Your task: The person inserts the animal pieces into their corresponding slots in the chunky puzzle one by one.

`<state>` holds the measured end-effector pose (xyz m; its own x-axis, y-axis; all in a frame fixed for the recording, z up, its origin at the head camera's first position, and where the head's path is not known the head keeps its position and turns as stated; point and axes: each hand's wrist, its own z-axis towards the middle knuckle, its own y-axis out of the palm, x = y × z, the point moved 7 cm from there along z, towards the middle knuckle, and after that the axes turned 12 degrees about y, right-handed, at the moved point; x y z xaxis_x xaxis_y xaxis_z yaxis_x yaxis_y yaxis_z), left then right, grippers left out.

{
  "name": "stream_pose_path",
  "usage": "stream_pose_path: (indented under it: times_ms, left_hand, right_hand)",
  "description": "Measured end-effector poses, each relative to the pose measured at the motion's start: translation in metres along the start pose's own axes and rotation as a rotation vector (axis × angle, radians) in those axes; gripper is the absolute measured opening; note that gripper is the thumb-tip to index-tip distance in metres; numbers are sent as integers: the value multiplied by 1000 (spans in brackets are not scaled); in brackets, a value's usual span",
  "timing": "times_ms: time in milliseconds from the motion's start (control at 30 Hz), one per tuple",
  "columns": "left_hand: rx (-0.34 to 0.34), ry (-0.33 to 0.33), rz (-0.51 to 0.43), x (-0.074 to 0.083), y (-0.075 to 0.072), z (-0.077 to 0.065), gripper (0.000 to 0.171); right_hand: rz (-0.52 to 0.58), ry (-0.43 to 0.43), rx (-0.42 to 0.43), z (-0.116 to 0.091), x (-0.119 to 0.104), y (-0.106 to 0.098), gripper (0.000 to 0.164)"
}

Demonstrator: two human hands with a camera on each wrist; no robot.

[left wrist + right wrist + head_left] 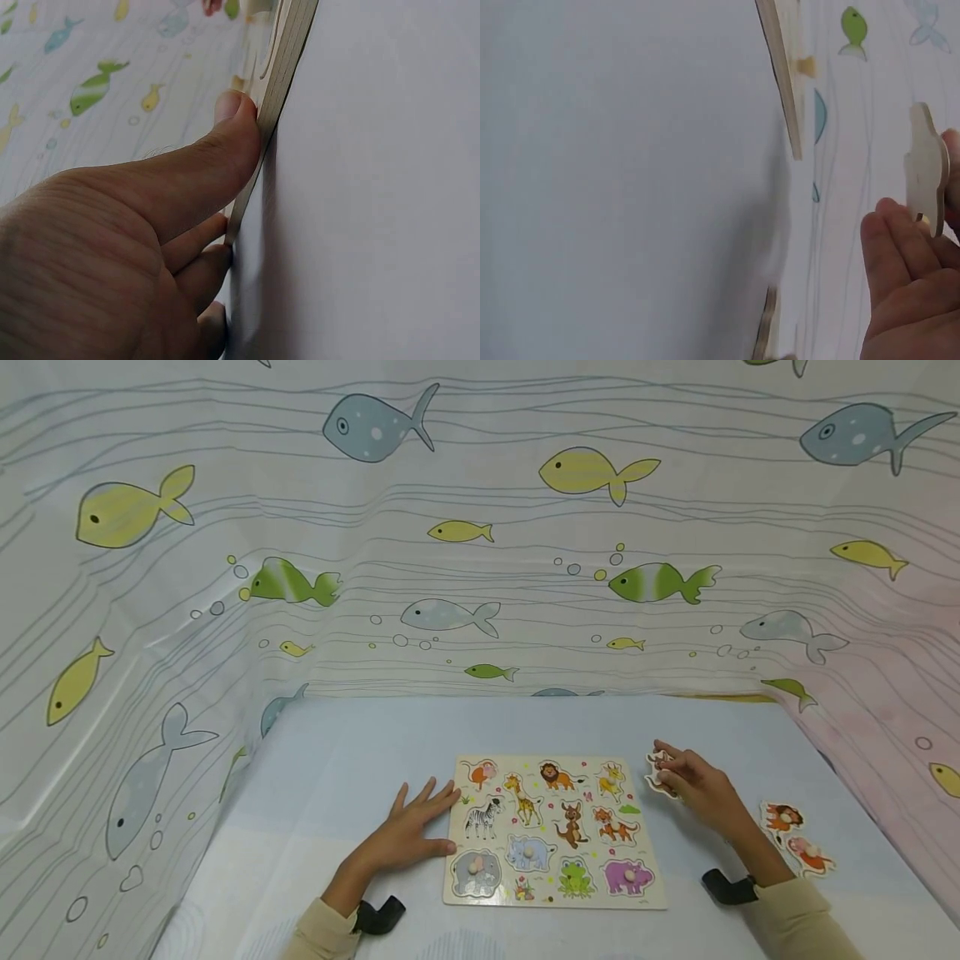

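A wooden animal puzzle board [536,900] lies flat on the table. Along its left edge, my left hand [408,831] rests with fingers spread, its thumb and fingertips at the rim; in the left wrist view the thumb [240,124] presses against the board's side [281,90]. Off the upper right corner, my right hand [701,789] pinches a small puzzle piece [658,774] with a brown animal on it. The right wrist view shows that piece's plain wooden back [928,169], held up off the table. Knobbed elephant [476,872], rhino [529,852] and hippo [628,877] pieces sit in the board.
To the right of the board, a loose lion piece [782,817] and a loose monkey piece [810,856] lie near my right forearm. A fish-patterned sheet [480,568] rises behind the table [375,735] and along both sides.
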<state>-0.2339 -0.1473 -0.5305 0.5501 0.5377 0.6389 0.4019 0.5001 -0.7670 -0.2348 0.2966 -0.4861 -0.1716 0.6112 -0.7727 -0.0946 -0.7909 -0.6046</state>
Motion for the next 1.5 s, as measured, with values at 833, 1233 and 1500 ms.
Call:
stream_pose_path:
  times_ms: [833,1233,1500]
  left_hand:
    - [-12,4,-2,1,1,1,84]
    - [-6,7,-7,2,-1,1,85]
    - [-7,4,-10,1,0,1,84]
  right_hand:
    - [23,-155,-7,-6,-36,40,18]
    - [-59,-154,-45,-14,-63,60,15]
    - [-30,-121,-35,-19,-71,73,14]
